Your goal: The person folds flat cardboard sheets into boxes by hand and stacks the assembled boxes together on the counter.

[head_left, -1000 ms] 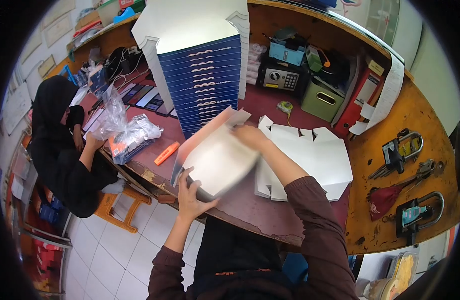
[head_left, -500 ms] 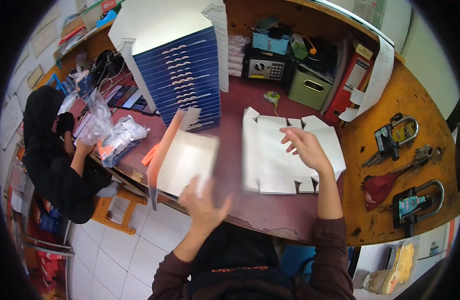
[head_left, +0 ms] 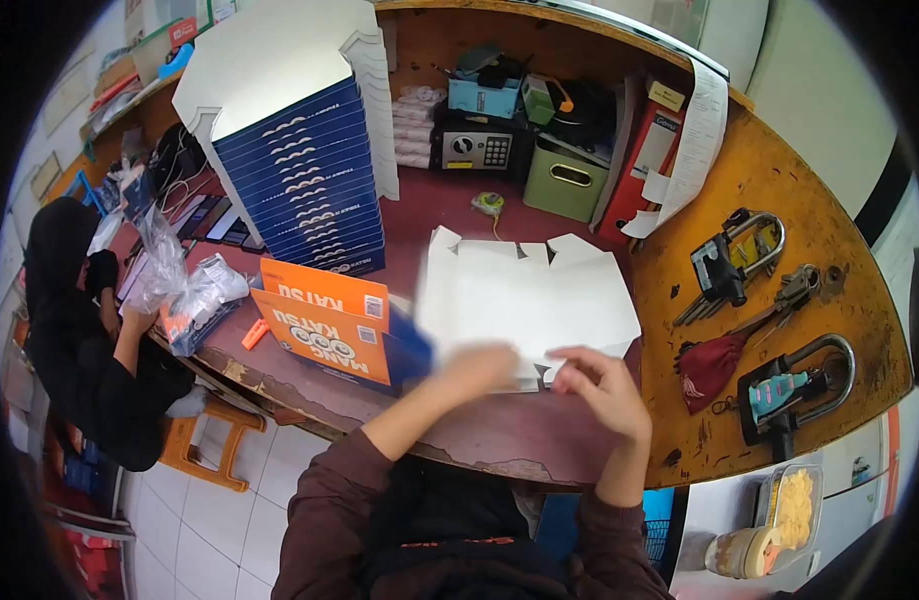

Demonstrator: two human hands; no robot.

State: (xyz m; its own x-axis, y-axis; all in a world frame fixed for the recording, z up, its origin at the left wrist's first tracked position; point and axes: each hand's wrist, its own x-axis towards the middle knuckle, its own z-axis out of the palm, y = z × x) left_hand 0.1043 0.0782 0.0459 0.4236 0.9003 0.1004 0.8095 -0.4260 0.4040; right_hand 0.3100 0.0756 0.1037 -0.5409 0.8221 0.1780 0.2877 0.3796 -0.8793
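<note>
White die-cut cardboard box blanks [head_left: 524, 295] lie flat on the reddish tabletop in front of me. My left hand [head_left: 479, 368] is over their near edge, its fingers smeared by motion. Beside it, at the near right corner of the blanks, my right hand [head_left: 609, 392] has thumb and forefinger apart, with nothing visible between them. To the left stands a folded orange and blue carton [head_left: 324, 335] with "MANG KATSU" printed upside down; neither hand holds it.
A tall stack of blue cartons [head_left: 314, 180] rises at the back left. Orange cutter-like object [head_left: 255, 333] and plastic-wrapped pack [head_left: 204, 300] lie left. Padlocks [head_left: 799, 395] and keys are on the right. A person [head_left: 79, 330] in black sits at left. A safe [head_left: 476, 148] stands behind.
My left hand has left the carton and moved right to the blanks. The carton now shows its orange printed side. My right hand has lowered to the near edge. The view has shifted.
</note>
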